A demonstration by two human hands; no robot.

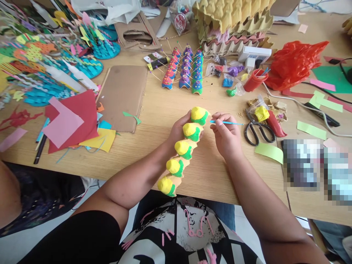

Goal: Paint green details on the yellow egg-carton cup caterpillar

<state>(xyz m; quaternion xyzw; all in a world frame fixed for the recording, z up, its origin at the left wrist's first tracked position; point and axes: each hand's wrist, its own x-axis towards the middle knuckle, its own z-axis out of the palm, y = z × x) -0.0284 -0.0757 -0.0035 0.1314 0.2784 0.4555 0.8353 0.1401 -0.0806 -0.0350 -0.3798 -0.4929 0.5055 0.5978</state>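
A strip of egg carton (182, 172) tilts up from my lap side toward the table's middle, its several humps covered in yellow with green along one side. My left hand (181, 128) grips its far end from the left and beneath, so some of those fingers are hidden. Between thumb and fingers of my right hand (226, 137) is a thin blue stick tool (225, 122), pointing left at the farthest hump. Its tip is close to the green edge; whether it touches, I cannot tell.
Three painted egg-carton strips (186, 69) stand ahead. Black-handled scissors (258, 132) lie right, near a red cup (255, 80) and a red plastic bag (295, 66). Stacked egg trays (233, 18) stand behind; cardboard (121, 97) and red paper (73, 121) lie left. Another person's leg (9, 194) shows at left.
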